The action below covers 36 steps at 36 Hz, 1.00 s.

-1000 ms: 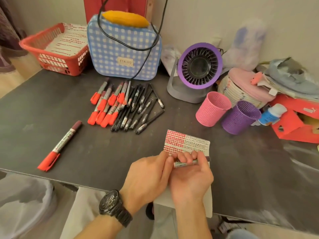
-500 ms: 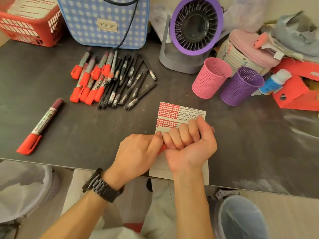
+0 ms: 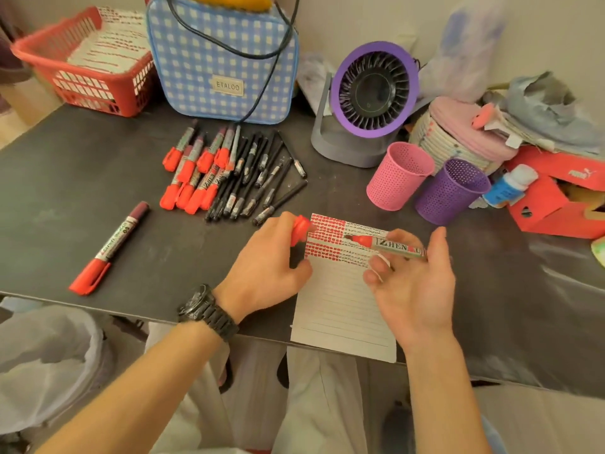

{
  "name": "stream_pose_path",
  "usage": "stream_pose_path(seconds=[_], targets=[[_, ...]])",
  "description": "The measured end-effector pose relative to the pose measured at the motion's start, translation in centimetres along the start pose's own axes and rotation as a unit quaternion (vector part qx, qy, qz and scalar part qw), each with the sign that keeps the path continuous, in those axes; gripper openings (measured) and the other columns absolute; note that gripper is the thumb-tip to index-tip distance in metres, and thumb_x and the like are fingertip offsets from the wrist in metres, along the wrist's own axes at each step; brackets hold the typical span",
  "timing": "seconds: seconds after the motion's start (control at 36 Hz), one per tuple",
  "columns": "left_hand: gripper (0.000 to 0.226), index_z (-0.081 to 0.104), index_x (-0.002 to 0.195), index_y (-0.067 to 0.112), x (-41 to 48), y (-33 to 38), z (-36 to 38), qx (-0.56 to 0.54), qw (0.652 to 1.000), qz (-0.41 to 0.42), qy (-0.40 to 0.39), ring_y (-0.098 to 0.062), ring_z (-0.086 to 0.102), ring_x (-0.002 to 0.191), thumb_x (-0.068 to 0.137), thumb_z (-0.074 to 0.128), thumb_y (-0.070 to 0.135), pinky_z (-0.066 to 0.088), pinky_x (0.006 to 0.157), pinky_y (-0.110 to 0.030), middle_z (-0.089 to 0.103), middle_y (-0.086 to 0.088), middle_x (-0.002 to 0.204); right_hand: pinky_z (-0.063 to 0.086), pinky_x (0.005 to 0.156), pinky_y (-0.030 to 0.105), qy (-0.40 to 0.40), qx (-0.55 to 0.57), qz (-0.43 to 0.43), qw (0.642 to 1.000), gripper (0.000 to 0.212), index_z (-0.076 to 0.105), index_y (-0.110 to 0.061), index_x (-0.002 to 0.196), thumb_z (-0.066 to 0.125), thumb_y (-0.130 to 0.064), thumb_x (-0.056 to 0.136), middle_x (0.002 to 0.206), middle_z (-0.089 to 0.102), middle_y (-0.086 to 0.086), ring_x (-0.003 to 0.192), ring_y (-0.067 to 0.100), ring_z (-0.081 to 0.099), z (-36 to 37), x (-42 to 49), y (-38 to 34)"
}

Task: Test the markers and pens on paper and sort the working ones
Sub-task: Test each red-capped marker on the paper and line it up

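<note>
My right hand [image 3: 415, 283] pinches the uncapped marker [image 3: 389, 245] in loosely curled fingers, over the marked top of the paper [image 3: 340, 309] lying on the surface [image 3: 98, 178]. The marker's long axis runs left to right, tip pointing left. My left hand [image 3: 268, 267] grips the red cap [image 3: 299, 229] at the paper's left edge.

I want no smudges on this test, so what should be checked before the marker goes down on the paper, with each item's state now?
1. Cap off: ok; the left hand holds the red cap, clear of the marker.
2. Writing grip: not ok; the marker lies across fingertips of the right hand, tip pointing left.
3. Blank lines: ok; the lower part of the paper is unmarked.
4. Paper fully on the table: not ok; near edge overhangs.
5. Pink cup and purple cup upright: ok.
6. Tip wet: cannot tell.
</note>
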<state>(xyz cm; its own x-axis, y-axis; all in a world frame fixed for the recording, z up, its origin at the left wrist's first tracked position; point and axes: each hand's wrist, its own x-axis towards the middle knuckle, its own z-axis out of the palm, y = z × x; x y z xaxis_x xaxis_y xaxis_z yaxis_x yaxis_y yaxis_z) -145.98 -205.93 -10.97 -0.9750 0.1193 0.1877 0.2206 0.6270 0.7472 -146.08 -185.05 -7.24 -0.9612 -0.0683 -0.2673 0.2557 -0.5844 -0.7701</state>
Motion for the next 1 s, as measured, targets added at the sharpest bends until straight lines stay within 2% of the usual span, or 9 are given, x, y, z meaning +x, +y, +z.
stream_pose_path(seconds=[0.08,0.14,0.19,0.28,0.42,0.61,0.72,0.83,1.0], targets=[[0.043,0.044,0.113,0.02,0.1,-0.7,0.5,0.088,0.994,0.032,-0.047,-0.022,0.054,0.113,0.078,0.058,0.039,0.038,0.103,-0.035,0.059,0.001,0.12,0.045,0.048,0.024,0.003,-0.038,0.008,0.999,0.068,0.075,-0.016,0.097,0.037,-0.072,0.095,0.076,0.066,0.007,0.054,0.014,0.053,-0.3,-0.5,0.3],[0.051,0.038,0.123,0.021,-0.6,-1.4,1.1,0.122,0.99,0.028,-0.062,-0.018,0.048,0.129,0.084,0.059,0.046,0.019,0.122,-0.034,0.055,0.002,0.136,0.055,0.051,0.026,0.006,-0.078,0.019,0.997,0.062,0.079,-0.018,0.103,0.047,-0.07,0.09,0.095,0.076,0.013,0.06,0.018,0.067,-0.3,-0.9,0.5],[0.054,0.033,0.125,0.027,-1.4,-1.8,1.7,0.127,0.99,0.026,-0.053,-0.011,0.042,0.135,0.085,0.058,0.054,0.008,0.125,-0.032,0.05,0.005,0.145,0.059,0.059,0.028,0.006,-0.119,0.011,0.993,0.048,0.079,-0.02,0.103,0.061,-0.06,0.083,0.104,0.077,0.014,0.072,0.021,0.073,0.0,-1.2,0.9],[0.06,0.029,0.124,0.032,-2.3,-1.6,2.2,0.124,0.991,0.024,-0.047,-0.006,0.038,0.138,0.083,0.058,0.064,0.003,0.124,-0.029,0.046,0.01,0.15,0.055,0.053,0.026,0.029,-0.178,-0.04,0.983,0.03,0.076,-0.021,0.09,0.078,-0.045,0.073,0.08,0.073,0.008,0.065,0.016,0.069,0.7,-0.9,1.7],[0.061,0.016,0.104,0.048,-2.4,-1.0,1.6,0.085,0.995,0.014,-0.041,0.005,0.037,0.128,0.078,0.071,0.058,0.02,0.119,-0.027,0.051,0.022,0.142,0.045,0.041,0.023,0.037,-0.297,-0.096,0.949,0.016,0.068,-0.016,0.08,0.074,-0.025,0.091,0.058,0.064,0.008,0.045,0.014,0.058,1.9,0.9,2.7],[0.063,0.024,0.107,0.04,-2.3,-1.1,1.4,0.066,0.996,-0.029,-0.051,0.003,0.034,0.129,0.074,0.075,0.059,0.03,0.094,-0.018,0.047,0.03,0.143,0.047,0.047,0.018,0.079,-0.417,-0.164,0.89,0.03,0.06,-0.018,0.064,0.073,-0.016,0.09,0.052,0.063,-0.001,0.048,0.008,0.061,0.8,2.8,4.9],[0.05,0.026,0.108,0.039,-2.5,-1.1,1.8,0.078,0.996,-0.019,-0.025,0.002,0.037,0.127,0.082,0.065,0.058,0.03,0.089,-0.014,0.051,0.028,0.14,0.047,0.046,0.014,0.081,-0.431,-0.196,0.877,0.029,0.06,-0.017,0.063,0.072,-0.008,0.088,0.051,0.063,-0.003,0.048,0.007,0.062,0.2,2.7,5.6],[0.047,0.027,0.106,0.041,-2.3,-1.3,2.0,0.075,0.997,-0.025,-0.006,0.006,0.037,0.126,0.085,0.069,0.051,0.027,0.084,-0.003,0.054,0.028,0.137,0.049,0.048,0.015,0.082,-0.455,-0.206,0.862,0.028,0.062,-0.017,0.063,0.073,-0.009,0.088,0.055,0.065,-0.004,0.051,0.01,0.065,0.4,2.8,5.7],[0.049,0.029,0.103,0.041,-2.2,-1.5,2.1,0.062,0.997,-0.047,0.0,0.007,0.037,0.127,0.081,0.071,0.051,0.027,0.083,-0.008,0.053,0.037,0.13,0.049,0.048,0.016,0.071,-0.477,-0.217,0.849,0.024,0.064,-0.013,0.065,0.074,-0.009,0.086,0.054,0.065,-0.005,0.049,0.009,0.066,0.6,2.8,5.6]])
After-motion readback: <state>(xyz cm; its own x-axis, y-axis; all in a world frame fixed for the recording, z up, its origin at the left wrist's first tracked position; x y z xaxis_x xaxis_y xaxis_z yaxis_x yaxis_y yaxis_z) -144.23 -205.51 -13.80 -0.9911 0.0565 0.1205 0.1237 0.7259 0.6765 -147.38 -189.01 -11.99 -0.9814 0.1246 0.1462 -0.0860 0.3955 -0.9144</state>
